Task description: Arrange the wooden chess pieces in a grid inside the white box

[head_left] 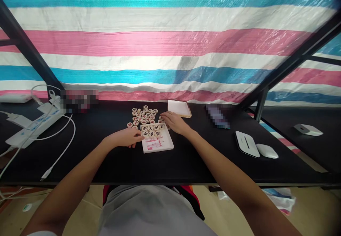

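Observation:
A shallow white box [158,148] lies on the black desk in front of me, with two rows of round Chinese chess pieces [150,128] in its far part and red markings on its bare floor. My left hand [129,137] is closed at the box's left edge, fingertips against the rim beside the nearer row. Beyond the box, a loose cluster of Chinese chess pieces [144,116] with red and black characters covers the desk. My right hand [174,121] reaches over the box's far right corner, its fingers bent down around a piece at the cluster's right side; the fingertips partly hide it.
The box lid [179,108] rests behind my right hand. Rightward are a blurred phone [217,116], a white flat device [247,144] and a white mouse [267,151]. On the left, a power strip [34,127] trails white cables. A striped sheet [160,44] hangs behind.

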### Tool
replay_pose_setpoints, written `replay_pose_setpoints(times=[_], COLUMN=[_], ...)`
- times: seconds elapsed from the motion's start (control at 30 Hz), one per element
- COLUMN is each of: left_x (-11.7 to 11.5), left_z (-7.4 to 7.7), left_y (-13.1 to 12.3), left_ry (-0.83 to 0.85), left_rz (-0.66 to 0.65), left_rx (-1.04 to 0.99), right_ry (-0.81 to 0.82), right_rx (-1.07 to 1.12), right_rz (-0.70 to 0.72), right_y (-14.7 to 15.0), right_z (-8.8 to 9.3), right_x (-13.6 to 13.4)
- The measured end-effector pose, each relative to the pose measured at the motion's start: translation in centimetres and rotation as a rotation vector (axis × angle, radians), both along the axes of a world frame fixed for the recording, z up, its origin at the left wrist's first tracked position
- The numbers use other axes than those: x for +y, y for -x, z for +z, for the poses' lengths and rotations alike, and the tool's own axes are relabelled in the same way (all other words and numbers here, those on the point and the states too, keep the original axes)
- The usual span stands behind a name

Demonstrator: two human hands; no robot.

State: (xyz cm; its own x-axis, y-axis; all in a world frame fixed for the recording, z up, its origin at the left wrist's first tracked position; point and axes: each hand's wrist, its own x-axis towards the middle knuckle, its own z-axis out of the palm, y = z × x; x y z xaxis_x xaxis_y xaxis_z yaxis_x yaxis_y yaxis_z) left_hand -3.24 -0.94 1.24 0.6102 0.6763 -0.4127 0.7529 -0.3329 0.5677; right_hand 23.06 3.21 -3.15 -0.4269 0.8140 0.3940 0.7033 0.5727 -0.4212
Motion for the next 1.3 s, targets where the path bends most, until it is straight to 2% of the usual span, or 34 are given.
replay_pose_setpoints(times=[0.13, 0.27, 0.5, 0.77, 1.03, 1.17, 1.3], left_x=[0.0, -0.1, 0.0, 0.1, 0.0, 0.0, 0.0], left_z=[0.1, 0.1, 0.0, 0.2, 0.3, 0.2, 0.2], left_y=[0.0, 0.0, -0.1, 0.0, -0.1, -0.1, -0.1], left_ry=[0.003, -0.008, 0.003, 0.005, 0.008, 0.020, 0.019], left_rz=[-0.003, 0.013, 0.012, 0.012, 0.014, 0.026, 0.030], left_rx=[-0.002, 0.004, -0.010, 0.005, 0.012, 0.011, 0.010], right_ry=[0.002, -0.001, -0.047, 0.091, 0.115, 0.194, 0.341], right_rx=[-0.098, -0.202, -0.231, -0.107, -0.286, -0.334, -0.281], right_rz=[0.047, 0.136, 0.058, -0.104, -0.212, -0.207, -0.157], right_y=[1.0, 1.7, 0.9, -1.1, -3.3, -4.2, -5.2], right_z=[0.5, 0.6, 0.0, 0.2, 0.0, 0.5, 1.0], right_x=[1.6, 1.8, 1.7, 1.0, 1.0, 0.9, 0.6])
